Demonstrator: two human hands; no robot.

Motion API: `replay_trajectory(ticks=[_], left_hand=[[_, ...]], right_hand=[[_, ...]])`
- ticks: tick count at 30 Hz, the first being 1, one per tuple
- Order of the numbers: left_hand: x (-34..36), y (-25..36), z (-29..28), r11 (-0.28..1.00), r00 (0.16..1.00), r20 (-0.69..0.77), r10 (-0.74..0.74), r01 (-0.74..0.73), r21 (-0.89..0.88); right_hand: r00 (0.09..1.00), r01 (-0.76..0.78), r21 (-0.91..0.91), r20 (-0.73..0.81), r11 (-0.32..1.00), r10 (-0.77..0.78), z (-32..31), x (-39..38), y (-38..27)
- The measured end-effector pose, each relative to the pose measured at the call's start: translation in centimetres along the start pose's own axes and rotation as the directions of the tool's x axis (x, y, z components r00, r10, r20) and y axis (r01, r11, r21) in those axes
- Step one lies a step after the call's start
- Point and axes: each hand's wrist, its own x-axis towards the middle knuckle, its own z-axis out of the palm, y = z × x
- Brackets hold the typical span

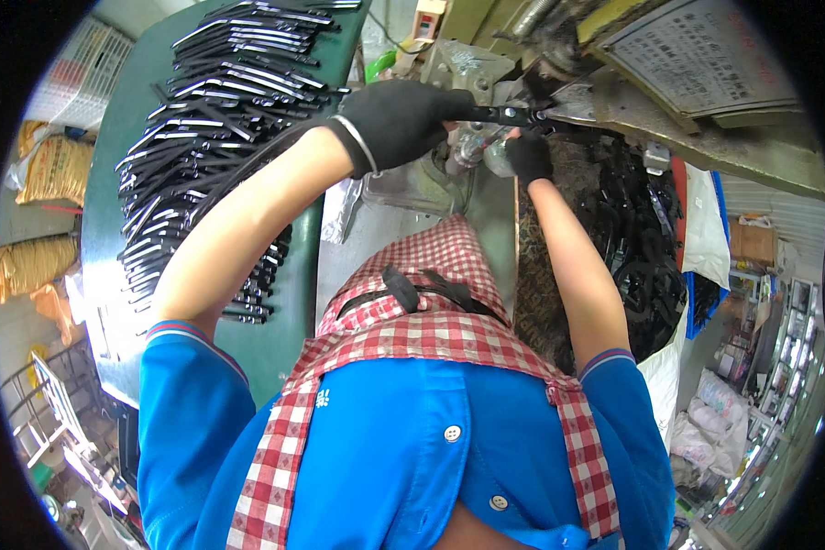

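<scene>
My left hand [396, 121], in a black glove with bare fingertips, is closed round a black tube [504, 115]. The tube points right, with small holes or fittings along its far part, and its end reaches in at the metal machine [467, 69]. Just below that end, my right hand [530, 158], gloved the same way, curls against a shiny round knob-like piece [498, 158]. The fingers partly hide this piece. Left of my left hand, many similar black tubes [238, 87] with shiny stretches lie piled on a green table [293, 339].
A heap of black parts [628, 247] lies right of my right forearm. Above it, a machine beam carries a printed plate [697, 64]. Yellowish sacks [55, 170] and a white crate [87, 69] stand at the far left; white bags [715, 422] are at the right.
</scene>
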Motion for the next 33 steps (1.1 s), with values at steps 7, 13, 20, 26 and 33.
replay_trajectory(ticks=[7,13,20,26,33], left_hand=[[-19.5,-0.5,-5.2,0.865,0.841,0.206,-0.5,0.498,0.066],[-41.6,0.7,-3.5,0.462,0.349,0.307,-0.885,0.742,0.486],[-43.8,2.8,-0.8,0.274,0.305,-0.045,-0.951,0.903,0.331],[-47.3,-0.6,4.0,0.314,0.391,-0.04,-0.919,0.791,0.525],[-45.3,-3.5,-1.1,0.49,0.569,-0.047,-0.821,0.744,0.455]], right_hand=[[0.907,-0.407,0.89,0.367,-0.204,-0.208,-11.1,-2.1,-8.0],[0.938,-0.234,0.938,0.286,0.255,-0.194,-14.7,-3.3,-12.8],[0.97,-0.116,0.892,0.197,0.437,-0.144,-12.7,-3.1,-9.4],[0.933,-0.228,0.95,0.275,0.213,-0.23,-9.8,-12.0,-11.9],[0.983,-0.083,0.286,-0.133,0.955,0.125,-6.0,-11.4,9.7]])
